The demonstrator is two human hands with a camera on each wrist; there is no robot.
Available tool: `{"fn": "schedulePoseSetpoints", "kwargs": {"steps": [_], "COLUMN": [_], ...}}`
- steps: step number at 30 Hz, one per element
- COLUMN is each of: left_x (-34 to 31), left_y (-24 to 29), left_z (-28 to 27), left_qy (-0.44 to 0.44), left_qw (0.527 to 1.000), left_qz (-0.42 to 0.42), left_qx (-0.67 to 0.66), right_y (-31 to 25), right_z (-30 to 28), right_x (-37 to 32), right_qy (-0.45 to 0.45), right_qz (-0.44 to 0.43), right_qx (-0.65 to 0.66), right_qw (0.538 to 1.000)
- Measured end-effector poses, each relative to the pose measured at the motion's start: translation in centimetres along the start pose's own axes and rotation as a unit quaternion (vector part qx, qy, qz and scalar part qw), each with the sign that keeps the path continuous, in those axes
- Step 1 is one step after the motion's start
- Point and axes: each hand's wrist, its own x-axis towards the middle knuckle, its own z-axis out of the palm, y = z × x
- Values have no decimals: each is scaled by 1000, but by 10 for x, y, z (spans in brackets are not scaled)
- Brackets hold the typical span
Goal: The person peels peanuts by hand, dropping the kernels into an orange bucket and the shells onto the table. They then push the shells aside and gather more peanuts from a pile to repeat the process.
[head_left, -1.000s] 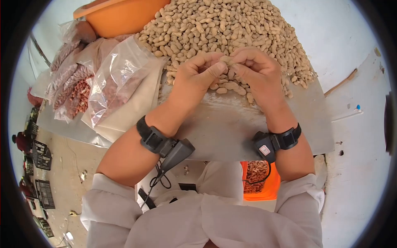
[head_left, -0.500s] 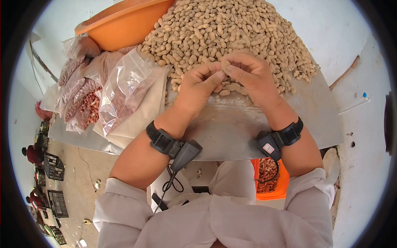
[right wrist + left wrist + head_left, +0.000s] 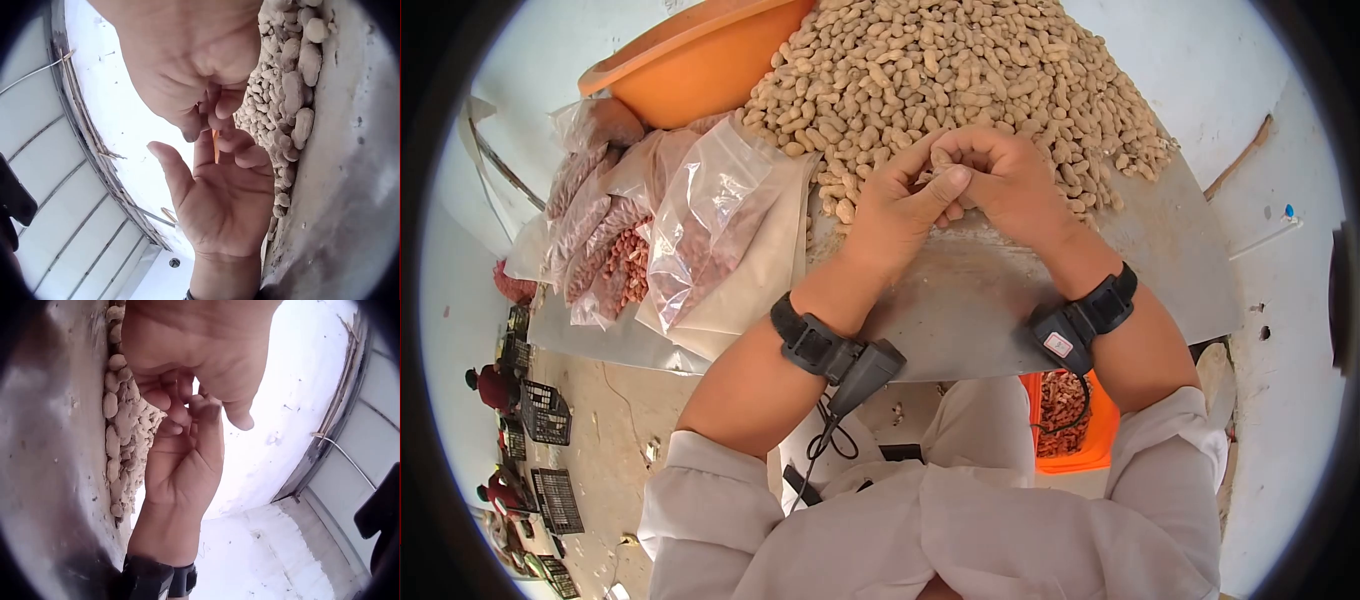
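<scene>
My two hands meet at the near edge of a big pile of unshelled peanuts (image 3: 960, 70) on a grey metal sheet (image 3: 960, 300). The left hand (image 3: 900, 205) presses its thumb against the curled fingers of the right hand (image 3: 1000, 175), its index finger stretched over them. Between the fingertips they pinch one peanut, almost wholly hidden; only an orange sliver (image 3: 215, 147) shows in the right wrist view. There the right hand (image 3: 187, 62) is above and the left hand (image 3: 231, 200) below, palm up. In the left wrist view the left hand (image 3: 187, 350) is above the right hand (image 3: 187, 462), beside the pile (image 3: 128, 437).
An orange basin (image 3: 690, 60) stands behind the pile at the far left. Clear plastic bags of reddish shelled peanuts (image 3: 700, 220) lie on the sheet's left part. Below the sheet's near edge, by my right knee, sits an orange container (image 3: 1070, 420) holding shells or nuts. White wall lies to the right.
The peanut that showed between my fingertips is now covered. My right fingers have curled tighter and the left thumb and index finger have closed over them. The hands stay at the pile's edge.
</scene>
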Motion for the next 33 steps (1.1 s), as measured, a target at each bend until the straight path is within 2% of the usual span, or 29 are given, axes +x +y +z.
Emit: {"fn": "schedulePoseSetpoints", "kwargs": {"steps": [7, 19, 25, 28, 31, 33], "left_x": [5, 2, 5, 8, 9, 9], "left_y": [-15, -11, -10, -11, -9, -5], "left_z": [-2, 3, 3, -3, -6, -9], "left_qy": [20, 51, 61, 92, 91, 69], "left_qw": [996, 994, 987, 987, 991, 996], "left_qz": [-21, -34, -36, -27, -31, -21], "left_qx": [-82, -87, -143, -131, -91, -51], "right_y": [7, 13, 4, 8, 4, 4], "right_z": [3, 3, 1, -3, 2, 1], "right_x": [1, 0, -1, 2, 1, 1], "right_qy": [17, 24, 43, 58, 42, 28], "right_qz": [-13, -10, 8, -25, -17, -17], "right_qx": [-52, -12, 10, -65, -12, -29], "right_qw": [998, 1000, 999, 996, 999, 999]}}
